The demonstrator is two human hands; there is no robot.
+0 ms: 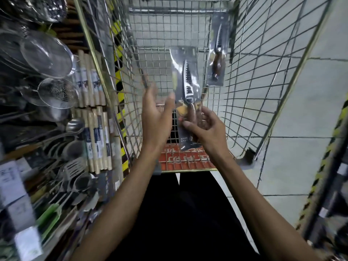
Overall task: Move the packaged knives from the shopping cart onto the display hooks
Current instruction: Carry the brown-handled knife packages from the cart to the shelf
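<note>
A shop aisle with a grey tiled floor (301,110); a wire cart (254,81) stands in it, beside a shelf (47,147) crowded with strainers (47,55), ladles and rolling pins (94,132). Over the cart's near end the right hand (205,130) grips a packaged knife (186,81) by its lower, handle end, fingers curled round the pack, blade pointing away from the person. The left hand (156,117) is spread flat with straight fingers just beside the pack's left edge; motion blur hides whether it touches. A second knife (217,51) lies deeper in the cart, against its right wall.
</note>
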